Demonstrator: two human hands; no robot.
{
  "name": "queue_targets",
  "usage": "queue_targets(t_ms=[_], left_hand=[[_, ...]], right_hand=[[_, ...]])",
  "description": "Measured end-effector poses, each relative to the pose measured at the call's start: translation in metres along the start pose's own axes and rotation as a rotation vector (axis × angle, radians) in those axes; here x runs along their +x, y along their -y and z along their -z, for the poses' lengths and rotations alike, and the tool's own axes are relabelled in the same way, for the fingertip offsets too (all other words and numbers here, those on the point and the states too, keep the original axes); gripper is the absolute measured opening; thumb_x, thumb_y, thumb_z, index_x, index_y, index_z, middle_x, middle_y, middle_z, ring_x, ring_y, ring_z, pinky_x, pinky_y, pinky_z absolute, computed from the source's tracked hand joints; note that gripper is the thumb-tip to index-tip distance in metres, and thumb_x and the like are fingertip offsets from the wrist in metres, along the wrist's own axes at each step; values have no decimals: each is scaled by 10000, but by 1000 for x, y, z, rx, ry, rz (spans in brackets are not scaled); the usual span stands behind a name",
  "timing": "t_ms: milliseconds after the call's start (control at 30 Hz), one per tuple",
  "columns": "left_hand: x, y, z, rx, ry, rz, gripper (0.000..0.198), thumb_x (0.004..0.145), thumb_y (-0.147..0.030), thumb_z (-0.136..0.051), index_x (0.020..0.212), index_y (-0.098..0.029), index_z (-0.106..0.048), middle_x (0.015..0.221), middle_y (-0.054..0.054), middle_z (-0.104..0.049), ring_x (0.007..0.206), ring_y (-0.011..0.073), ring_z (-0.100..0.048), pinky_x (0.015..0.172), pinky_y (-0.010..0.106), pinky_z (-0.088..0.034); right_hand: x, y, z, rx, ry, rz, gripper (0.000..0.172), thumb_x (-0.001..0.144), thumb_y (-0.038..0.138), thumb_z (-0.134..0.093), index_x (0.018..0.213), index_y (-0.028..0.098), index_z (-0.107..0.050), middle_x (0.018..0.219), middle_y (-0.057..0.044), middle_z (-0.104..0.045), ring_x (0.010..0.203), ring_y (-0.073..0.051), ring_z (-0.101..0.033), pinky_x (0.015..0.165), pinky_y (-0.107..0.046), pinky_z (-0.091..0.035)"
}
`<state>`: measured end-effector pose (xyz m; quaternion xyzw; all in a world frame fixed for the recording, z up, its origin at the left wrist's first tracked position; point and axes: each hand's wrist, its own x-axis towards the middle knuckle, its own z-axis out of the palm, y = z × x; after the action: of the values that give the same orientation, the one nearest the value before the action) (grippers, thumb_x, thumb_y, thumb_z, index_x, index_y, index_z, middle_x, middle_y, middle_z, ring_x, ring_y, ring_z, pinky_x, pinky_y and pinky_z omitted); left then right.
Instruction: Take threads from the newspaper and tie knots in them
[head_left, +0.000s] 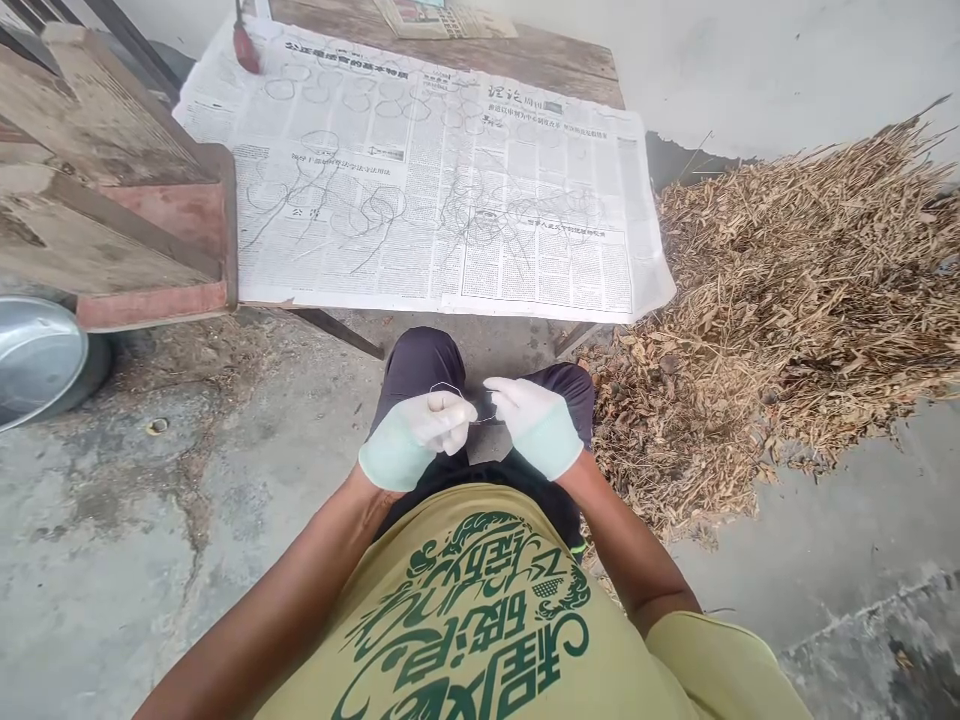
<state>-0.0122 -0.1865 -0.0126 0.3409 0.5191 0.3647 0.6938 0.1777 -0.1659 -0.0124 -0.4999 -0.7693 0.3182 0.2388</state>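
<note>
Both hands wear white gloves with pale green cuffs and meet in front of my lap. Closed in a pinch, my left hand (431, 425) grips a thin wire (447, 386), whose loop rises above the fingers. My right hand (532, 415) is closed close beside it, its fingertips at the wire's other side, where a short dark stretch shows between the hands. Beyond my knees, newspaper (420, 265) covers a wooden table. Spread over it are several thin wire rings (386, 205) and a tangled heap of wire (487, 215).
A wooden chair-like frame (150, 220) stands at the table's left end, with a metal basin (41, 360) on the floor below. Dry straw (795, 330) is piled on the right against the wall. A red-handled tool (244, 48) lies at the newspaper's far left corner.
</note>
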Motion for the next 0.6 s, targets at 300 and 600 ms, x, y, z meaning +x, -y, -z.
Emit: queue_targets(t_ms=[300,600], left_hand=[[-6,2,-9,233,-50,-86,352,856,-387,-694,567,-193,-641,536,13,-617,499,107,-497,567,259,-405],[-2,1,-7,174,-97,-72,299,799,-418,-731,639,-179,-652,560,17,-638,475,102,-486,504,246,-369]], right_hand=[[-4,-5,-18,-128,-8,-13,264,972,225,-576,1169,209,-752,909,-96,-757,884,-244,-680,875,-336,-494],[7,10,-7,521,13,-357,277,938,260,-611,1189,209,-717,866,-19,-758,795,-154,-714,822,-280,-554]])
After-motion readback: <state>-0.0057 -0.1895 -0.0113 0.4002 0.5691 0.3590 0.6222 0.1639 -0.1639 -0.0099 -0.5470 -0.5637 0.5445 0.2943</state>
